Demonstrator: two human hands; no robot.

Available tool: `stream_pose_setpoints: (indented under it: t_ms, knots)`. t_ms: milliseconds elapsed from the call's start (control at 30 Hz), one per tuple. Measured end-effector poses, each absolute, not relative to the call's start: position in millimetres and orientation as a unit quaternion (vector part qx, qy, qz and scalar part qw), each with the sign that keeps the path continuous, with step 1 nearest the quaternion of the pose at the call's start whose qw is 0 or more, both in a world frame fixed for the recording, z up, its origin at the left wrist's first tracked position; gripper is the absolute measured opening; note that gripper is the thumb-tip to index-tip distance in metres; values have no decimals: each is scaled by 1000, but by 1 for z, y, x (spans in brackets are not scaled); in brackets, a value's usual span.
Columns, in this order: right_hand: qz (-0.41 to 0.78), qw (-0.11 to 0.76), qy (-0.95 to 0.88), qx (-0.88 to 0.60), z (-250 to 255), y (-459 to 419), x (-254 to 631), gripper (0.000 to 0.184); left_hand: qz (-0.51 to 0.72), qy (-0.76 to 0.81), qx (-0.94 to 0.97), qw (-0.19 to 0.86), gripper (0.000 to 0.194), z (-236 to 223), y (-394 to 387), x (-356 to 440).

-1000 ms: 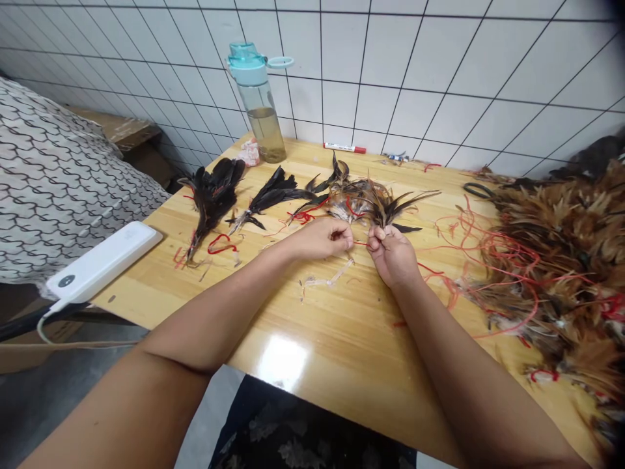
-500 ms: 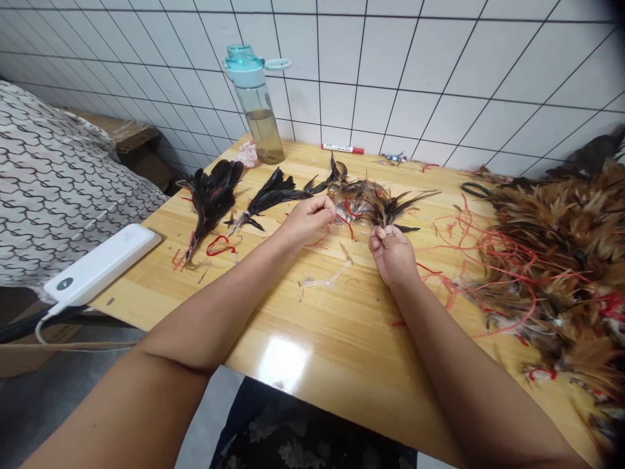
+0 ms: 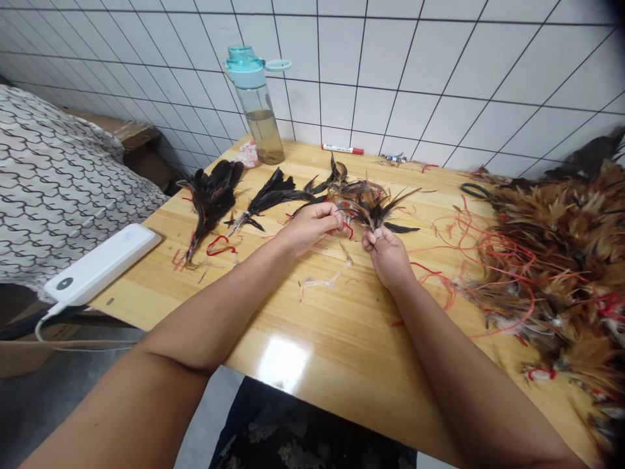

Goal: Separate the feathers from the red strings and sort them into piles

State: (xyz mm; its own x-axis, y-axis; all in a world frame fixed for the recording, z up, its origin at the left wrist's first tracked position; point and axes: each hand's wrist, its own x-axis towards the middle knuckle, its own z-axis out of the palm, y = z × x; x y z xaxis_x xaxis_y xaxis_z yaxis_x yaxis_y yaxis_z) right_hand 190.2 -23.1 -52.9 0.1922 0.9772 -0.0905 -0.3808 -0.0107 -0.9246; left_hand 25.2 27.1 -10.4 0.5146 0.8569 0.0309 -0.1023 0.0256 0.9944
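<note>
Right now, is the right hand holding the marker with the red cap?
No, the right hand pinches a bunch of feathers, while the marker lies near the tiled wall.

Glossy wd tbl (image 3: 351, 339), smooth plstc btl (image 3: 266, 133)

Brown-black feather tuft (image 3: 377, 213), red thread (image 3: 350, 230), black-on-white patterned cloth (image 3: 63, 176)

My one view, from the wearer's head, facing forward and down along both arms (image 3: 215, 319), close above the tabletop (image 3: 336, 352), wall (image 3: 336, 52) at top, lap (image 3: 312, 433) at bottom.
</note>
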Motion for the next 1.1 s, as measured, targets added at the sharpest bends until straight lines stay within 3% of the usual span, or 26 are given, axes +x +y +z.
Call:
stream_pose_setpoints:
  t_ms: [367, 700, 833, 1100]
  knots:
    - [580, 633, -309, -410, -49, -23, 190, 33, 423, 270, 519, 692, 20, -13, 15, 39]
    - [637, 587, -284, -411, -45, -28, 186, 22, 424, 285, 567, 646, 15, -17, 18, 37]
    - [561, 601, -331, -463, -53, -24, 189, 23, 409, 300, 659, 555, 15, -16, 24, 31]
    - [272, 568, -499, -595, -52, -28, 196, 27, 290, 239, 898, 227, 17, 0, 11, 26]
